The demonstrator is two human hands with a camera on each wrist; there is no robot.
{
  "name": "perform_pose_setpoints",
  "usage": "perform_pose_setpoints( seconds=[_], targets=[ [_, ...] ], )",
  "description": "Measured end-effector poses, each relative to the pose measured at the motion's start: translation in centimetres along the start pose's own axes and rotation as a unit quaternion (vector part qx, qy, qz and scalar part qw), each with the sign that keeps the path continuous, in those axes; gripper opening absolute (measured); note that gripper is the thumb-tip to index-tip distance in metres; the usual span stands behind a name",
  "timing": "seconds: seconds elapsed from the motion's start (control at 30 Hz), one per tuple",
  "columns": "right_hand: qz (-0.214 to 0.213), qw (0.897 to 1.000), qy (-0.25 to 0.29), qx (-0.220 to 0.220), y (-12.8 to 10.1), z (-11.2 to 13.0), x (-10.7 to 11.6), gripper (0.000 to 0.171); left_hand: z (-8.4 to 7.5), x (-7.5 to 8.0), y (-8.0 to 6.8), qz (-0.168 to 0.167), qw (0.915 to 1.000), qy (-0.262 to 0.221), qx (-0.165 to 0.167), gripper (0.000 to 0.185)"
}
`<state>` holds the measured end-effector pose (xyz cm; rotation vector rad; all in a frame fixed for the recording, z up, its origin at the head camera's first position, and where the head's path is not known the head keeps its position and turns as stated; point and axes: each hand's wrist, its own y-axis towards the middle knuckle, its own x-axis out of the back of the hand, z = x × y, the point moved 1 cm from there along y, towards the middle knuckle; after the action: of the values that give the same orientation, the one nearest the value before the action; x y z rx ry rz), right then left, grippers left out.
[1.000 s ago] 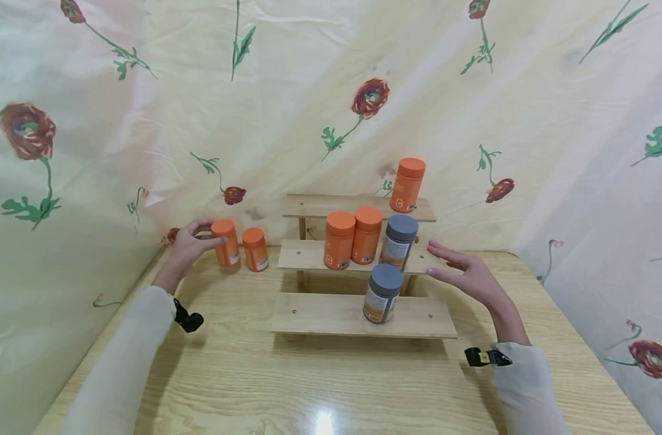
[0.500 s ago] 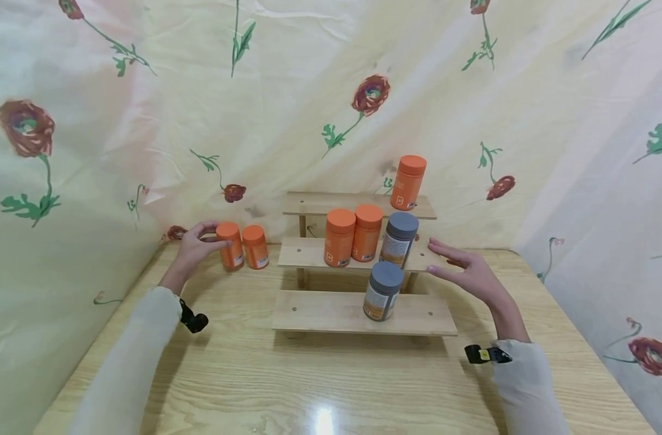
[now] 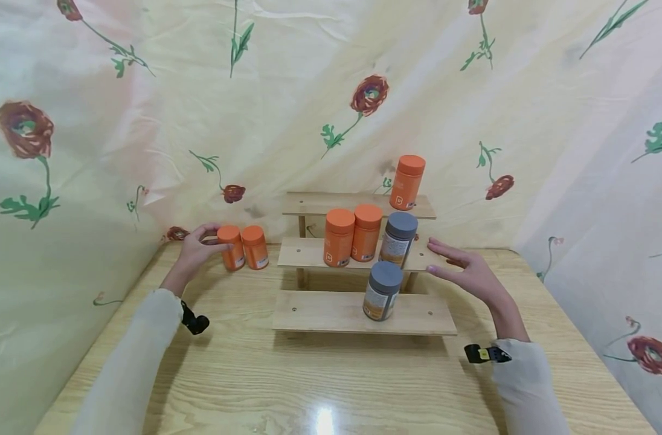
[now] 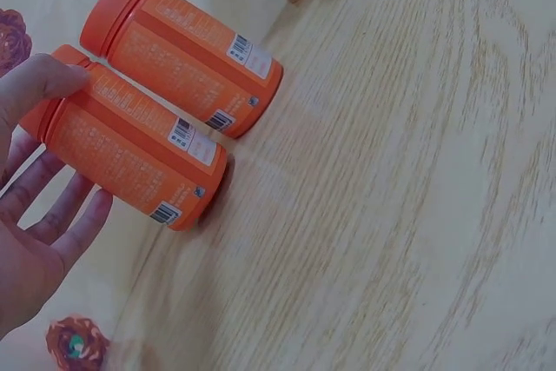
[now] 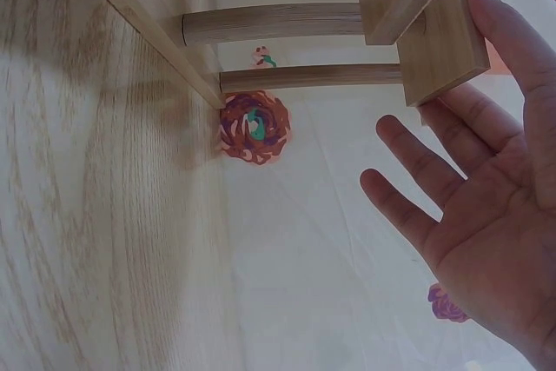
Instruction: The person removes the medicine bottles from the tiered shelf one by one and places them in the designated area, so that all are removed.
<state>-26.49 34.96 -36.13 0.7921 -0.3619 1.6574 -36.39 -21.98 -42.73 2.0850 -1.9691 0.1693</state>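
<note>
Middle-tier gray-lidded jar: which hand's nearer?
Right: the right hand touches the tier just right of the gray-lidded jar; the left hand, far to its left, pinches an orange jar.

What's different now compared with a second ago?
The left hand has moved the orange jar it holds rightward, close beside the second orange jar. Nothing was newly grasped or released. That other jar, the right hand and the wooden shelf stayed put.

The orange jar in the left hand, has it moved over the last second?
Yes: the jar, in the left hand, has shifted right in the head view, closer to the wooden rack.
</note>
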Motion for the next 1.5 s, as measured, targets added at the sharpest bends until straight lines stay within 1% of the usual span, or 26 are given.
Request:
perform_pose_setpoints(
  seconds=[0.2, 0.33, 0.57, 0.9, 1.1, 1.17, 1.27, 1.33, 1.4, 1.5],
  targets=[
    [0.001, 1.000, 0.000, 0.002, 0.1, 0.0, -0.1, 0.055, 0.4, 0.0, -0.1, 0.012, 0.9998, -0.016, 0.009, 0.064],
    [0.004, 1.000, 0.004, 0.003, 0.1, 0.0, -0.1, 0.055, 0.7, 0.2, -0.1, 0.017, 0.9997, -0.015, 0.012, 0.065],
    [0.002, 1.000, 0.004, 0.006, 0.1, -0.2, -0.1, 0.055, 0.7, 0.3, -0.1, 0.047, 0.9985, -0.027, 0.011, 0.067],
    [0.004, 1.000, 0.010, 0.007, 0.0, -0.1, 0.0, 0.055, -0.3, 0.4, -0.4, 0.075, 0.9964, -0.027, 0.028, 0.066],
    [0.005, 1.000, 0.006, 0.002, 0.1, -0.1, -0.1, 0.055, -1.7, 0.4, -1.4, 0.084, 0.9955, -0.028, 0.036, 0.063],
    [0.005, 1.000, 0.006, 0.000, 0.1, -0.1, -0.1, 0.055, -2.2, 0.5, -1.7, 0.087, 0.9953, -0.021, 0.037, 0.063],
    [0.006, 1.000, 0.008, -0.002, 0.1, 0.0, -0.1, 0.055, -2.5, 0.5, -1.8, 0.093, 0.9947, -0.017, 0.042, 0.064],
    [0.005, 1.000, 0.008, -0.001, 0.1, 0.0, -0.1, 0.055, -2.3, 0.6, -1.6, 0.099, 0.9941, -0.016, 0.043, 0.067],
    [0.005, 1.000, 0.010, 0.002, 0.0, 0.0, -0.1, 0.055, -1.8, 0.6, -1.2, 0.103, 0.9937, -0.020, 0.040, 0.071],
    [0.004, 1.000, 0.008, 0.007, 0.0, 0.0, 0.0, 0.055, -1.1, 0.6, -0.4, 0.098, 0.9946, -0.012, 0.032, 0.077]
  ],
)
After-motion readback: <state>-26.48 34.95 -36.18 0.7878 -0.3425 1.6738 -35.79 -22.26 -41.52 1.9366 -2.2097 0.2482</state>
